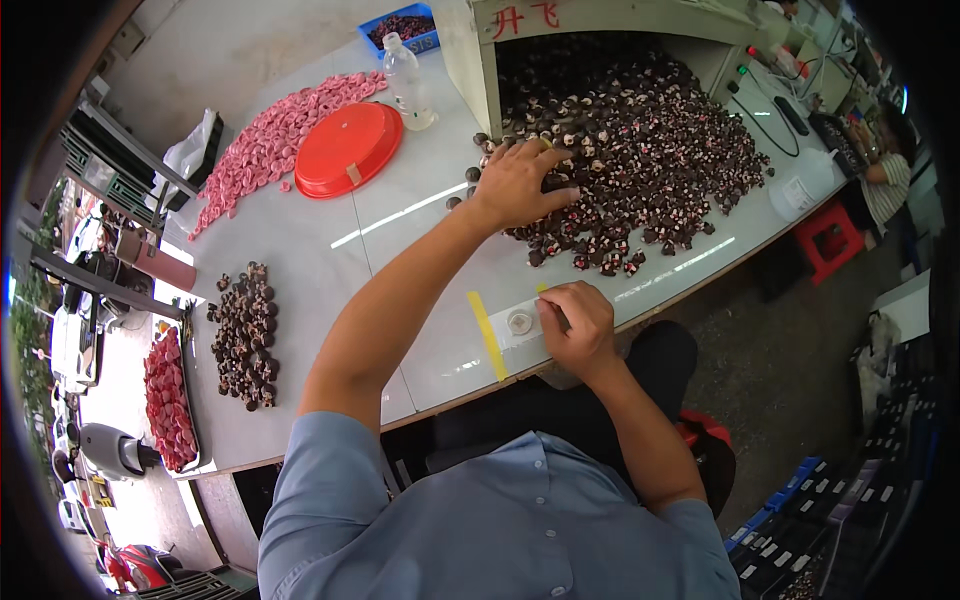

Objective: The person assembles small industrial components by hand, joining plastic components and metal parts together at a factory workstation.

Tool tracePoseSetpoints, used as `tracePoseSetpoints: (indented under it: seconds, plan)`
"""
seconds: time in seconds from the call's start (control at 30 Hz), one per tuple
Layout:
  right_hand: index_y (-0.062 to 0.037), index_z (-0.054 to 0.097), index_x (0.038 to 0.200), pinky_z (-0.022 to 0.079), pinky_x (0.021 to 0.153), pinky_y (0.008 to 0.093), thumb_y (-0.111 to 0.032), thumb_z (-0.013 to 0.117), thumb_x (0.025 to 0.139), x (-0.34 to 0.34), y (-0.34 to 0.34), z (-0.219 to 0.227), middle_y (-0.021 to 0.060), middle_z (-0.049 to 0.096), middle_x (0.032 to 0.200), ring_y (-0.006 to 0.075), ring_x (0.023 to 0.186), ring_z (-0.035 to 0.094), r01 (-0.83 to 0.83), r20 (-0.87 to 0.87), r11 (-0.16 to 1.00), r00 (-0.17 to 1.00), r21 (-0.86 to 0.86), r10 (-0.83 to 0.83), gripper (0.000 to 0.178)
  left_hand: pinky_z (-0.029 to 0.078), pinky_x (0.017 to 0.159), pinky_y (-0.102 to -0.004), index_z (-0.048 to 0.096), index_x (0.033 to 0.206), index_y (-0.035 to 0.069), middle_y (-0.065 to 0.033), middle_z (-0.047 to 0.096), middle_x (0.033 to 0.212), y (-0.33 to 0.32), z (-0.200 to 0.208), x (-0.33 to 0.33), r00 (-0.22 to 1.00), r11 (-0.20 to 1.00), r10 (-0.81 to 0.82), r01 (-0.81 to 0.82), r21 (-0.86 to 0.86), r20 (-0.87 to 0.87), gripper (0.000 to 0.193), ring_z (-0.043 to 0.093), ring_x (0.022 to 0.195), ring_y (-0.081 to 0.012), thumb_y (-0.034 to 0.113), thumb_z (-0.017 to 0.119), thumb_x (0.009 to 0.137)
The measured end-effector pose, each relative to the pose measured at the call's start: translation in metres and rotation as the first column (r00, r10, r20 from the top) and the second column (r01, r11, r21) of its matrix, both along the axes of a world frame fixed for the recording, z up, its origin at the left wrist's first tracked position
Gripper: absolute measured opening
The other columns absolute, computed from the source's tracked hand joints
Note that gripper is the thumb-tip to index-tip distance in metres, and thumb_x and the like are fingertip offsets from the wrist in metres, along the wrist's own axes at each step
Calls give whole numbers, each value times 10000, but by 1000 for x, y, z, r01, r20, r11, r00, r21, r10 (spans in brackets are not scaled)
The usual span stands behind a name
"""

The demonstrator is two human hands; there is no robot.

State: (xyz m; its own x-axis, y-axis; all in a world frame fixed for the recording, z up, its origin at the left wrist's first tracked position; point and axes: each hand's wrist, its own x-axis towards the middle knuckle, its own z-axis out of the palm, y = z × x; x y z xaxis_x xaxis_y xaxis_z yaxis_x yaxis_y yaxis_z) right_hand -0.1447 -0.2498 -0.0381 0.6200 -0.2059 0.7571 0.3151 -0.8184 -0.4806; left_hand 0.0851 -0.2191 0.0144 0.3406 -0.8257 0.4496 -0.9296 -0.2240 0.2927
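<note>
My left hand (525, 185) reaches over the near left edge of a big heap of small dark brown pieces with pale and pink spots (640, 150). Its thumb and fingers are apart, and the fingertips touch or hover just above the pieces. My right hand (582, 325) is curled closed at the table's near edge; whatever its fingers may hold is hidden. Beside it, a small round clear disc (519, 322) lies on the tabletop, right of a yellow tape strip (487, 336).
The heap spills from a pale open-fronted box (487, 80). A red round lid (348, 150) and a clear bottle (404, 85) stand by many pink pieces (270, 125). More dark pieces (245, 335) lie left. A blue tray (425, 42) sits behind; another person (885, 175) is far right.
</note>
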Motion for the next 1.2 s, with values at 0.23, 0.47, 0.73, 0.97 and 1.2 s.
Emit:
tracePoseSetpoints:
  seconds: [0.23, 0.47, 0.73, 0.97, 1.2]
  plan:
    - [-25, 674, 934, 551, 691, 436, 27, 759, 846, -1, -1, -1, 131, 718, 859, 343, 767, 699, -1, 2, 1000, 1000, 4, 1, 132, 393, 1197, -541, 737, 1335, 186, -133, 642, 1357, -24, -27, 9, 999, 994, 47, -45, 96, -18, 432, 596, 1318, -365, 454, 676, 1002]
    - [-14, 698, 1018, 556, 731, 424, -24, 748, 902, 7, -10, 7, 126, 722, 891, 331, 798, 700, -42, -57, 989, 997, 143, 51, 127, 496, 1051, -477, 735, 1308, 116, -167, 670, 1250, 23, -24, 23, 982, 993, 117, -115, 19, -151, 343, 643, 1182, -383, 283, 659, 1018]
    - [-57, 319, 1671, 210, 1297, 566, -618, 517, 1046, 139, -147, 38, 259, 342, 1701, 470, 1582, 276, 298, -552, 872, 683, -388, -479, 862, 317, 1215, -613, 502, 1547, 96, -211, 489, 1565, 94, -28, 15, 945, 945, 325, -327, -32, -46, 619, 446, 1471, -427, 425, 648, 1043]
    - [-158, 342, 1691, 244, 1316, 489, -789, 440, 984, 204, -153, 58, 253, 356, 1703, 440, 1598, 283, 179, -789, 916, 466, -360, -401, 952, 293, 1254, -541, 396, 1613, 22, -274, 412, 1612, 110, -55, 79, 863, 881, 460, -473, -15, -208, 812, 390, 1519, -427, 535, 644, 1034]
    - [-143, 416, 1658, 283, 1298, 501, -720, 495, 1007, 194, -88, 59, 281, 231, 1744, 434, 1596, 297, -53, -832, 970, 526, -236, -174, 873, 279, 1262, -515, 416, 1638, 100, -237, 469, 1602, 67, -42, 104, 860, 927, 372, -363, 93, -348, 824, 404, 1522, -396, 645, 561, 1038]
